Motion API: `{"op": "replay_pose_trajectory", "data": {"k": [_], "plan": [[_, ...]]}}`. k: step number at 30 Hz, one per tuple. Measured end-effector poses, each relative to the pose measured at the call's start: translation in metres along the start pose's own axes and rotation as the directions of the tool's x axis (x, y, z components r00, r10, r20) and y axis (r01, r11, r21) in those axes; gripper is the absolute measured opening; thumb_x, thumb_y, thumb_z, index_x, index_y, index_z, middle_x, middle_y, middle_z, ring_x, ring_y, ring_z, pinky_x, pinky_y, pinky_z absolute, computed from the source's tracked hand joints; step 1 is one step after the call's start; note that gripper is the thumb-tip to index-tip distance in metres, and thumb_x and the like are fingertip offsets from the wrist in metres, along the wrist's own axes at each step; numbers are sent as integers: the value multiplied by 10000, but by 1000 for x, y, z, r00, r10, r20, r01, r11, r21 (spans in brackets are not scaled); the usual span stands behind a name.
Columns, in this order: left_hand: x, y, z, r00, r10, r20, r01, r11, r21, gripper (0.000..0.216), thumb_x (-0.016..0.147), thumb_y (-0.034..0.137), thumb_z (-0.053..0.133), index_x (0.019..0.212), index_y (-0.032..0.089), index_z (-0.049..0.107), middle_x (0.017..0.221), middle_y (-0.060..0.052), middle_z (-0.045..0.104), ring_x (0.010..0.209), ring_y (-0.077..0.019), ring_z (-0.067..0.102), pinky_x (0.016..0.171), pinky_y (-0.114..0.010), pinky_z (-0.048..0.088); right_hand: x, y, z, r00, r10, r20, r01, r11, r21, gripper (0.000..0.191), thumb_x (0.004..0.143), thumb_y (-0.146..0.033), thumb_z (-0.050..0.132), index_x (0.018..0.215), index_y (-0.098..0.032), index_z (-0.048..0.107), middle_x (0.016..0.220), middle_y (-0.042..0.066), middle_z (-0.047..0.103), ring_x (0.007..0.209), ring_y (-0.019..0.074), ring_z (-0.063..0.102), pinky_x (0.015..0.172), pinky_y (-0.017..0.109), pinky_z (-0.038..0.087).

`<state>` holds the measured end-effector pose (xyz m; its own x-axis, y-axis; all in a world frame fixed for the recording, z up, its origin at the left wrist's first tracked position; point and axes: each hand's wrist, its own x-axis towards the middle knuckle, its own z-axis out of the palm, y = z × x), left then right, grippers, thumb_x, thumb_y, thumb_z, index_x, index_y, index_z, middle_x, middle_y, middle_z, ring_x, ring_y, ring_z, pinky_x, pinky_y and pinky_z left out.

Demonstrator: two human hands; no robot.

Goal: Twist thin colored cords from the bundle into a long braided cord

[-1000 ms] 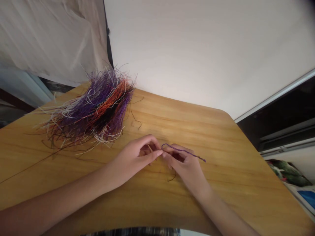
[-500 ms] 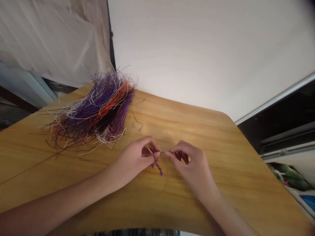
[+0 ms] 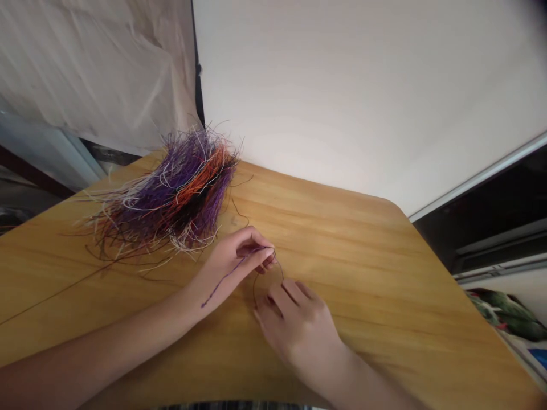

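My left hand (image 3: 239, 259) is closed, thumb and forefinger pinching one end of a thin purple twisted cord (image 3: 223, 279). The cord's other end trails back over the thumb toward the wrist. A fine dark strand (image 3: 282, 269) loops from the left fingertips down to my right hand (image 3: 297, 327), which is closed, back turned up, just above the table. Its fingertips are partly hidden; the strand runs to them and appears to be held there. Up and to the left of the hands lies a big bundle of loose strands (image 3: 171, 193) in purple, orange, black and white.
The wooden table (image 3: 342, 228) meets a white wall (image 3: 342, 85) at the back. A pale cloth (image 3: 94, 62) hangs at the far left. One long strand (image 3: 60, 291) runs from the bundle to the left edge. Dark green and other items (image 3: 513, 313) lie beyond the table's right edge.
My right hand has moved down and left, turning palm down, away from the left fingertips. The purple cord, which hung below the left fingers, now lies back along the thumb and wrist.
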<state>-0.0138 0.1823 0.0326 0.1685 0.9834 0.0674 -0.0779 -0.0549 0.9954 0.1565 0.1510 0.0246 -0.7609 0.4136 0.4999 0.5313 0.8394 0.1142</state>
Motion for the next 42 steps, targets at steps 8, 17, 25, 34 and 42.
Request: {"op": "replay_pose_trajectory", "data": {"k": [8,17,25,34,42], "plan": [[0,4,-4,989,34,144,-38,999,28,99,846,262,628,835,166,609,740,33,624,694,-92,570,659,-195,458,10,34,-20,743,627,234,-571,412,710,248,907,-300,506,701,-172,562,661,13,522,586,121,483,524,256,376],[-4,5,6,995,35,89,-49,986,157,94,831,262,636,809,171,626,737,31,609,707,-108,570,629,-196,428,11,35,-5,600,517,611,-633,-160,757,200,775,-371,675,760,-173,648,617,-20,555,495,77,445,457,217,365],[-3,5,5,977,-98,188,85,993,76,210,905,355,511,839,165,572,699,18,590,630,-115,570,611,-236,478,8,40,0,598,596,536,-523,-217,824,105,778,-239,655,703,-171,626,593,-37,529,527,79,452,478,211,351],[2,-6,-2,911,-229,342,300,938,-172,212,869,333,586,973,152,551,705,-16,657,568,-111,608,487,-195,483,9,44,2,561,575,596,-526,-308,792,123,772,-266,664,712,-162,642,603,-27,561,530,80,478,483,210,351],[1,7,-2,919,-310,242,303,951,66,276,844,423,583,786,162,510,575,43,562,417,-69,483,358,-160,387,8,41,5,578,568,587,-533,-282,798,137,767,-286,665,700,-169,638,604,-20,558,523,89,467,483,224,350]]}}
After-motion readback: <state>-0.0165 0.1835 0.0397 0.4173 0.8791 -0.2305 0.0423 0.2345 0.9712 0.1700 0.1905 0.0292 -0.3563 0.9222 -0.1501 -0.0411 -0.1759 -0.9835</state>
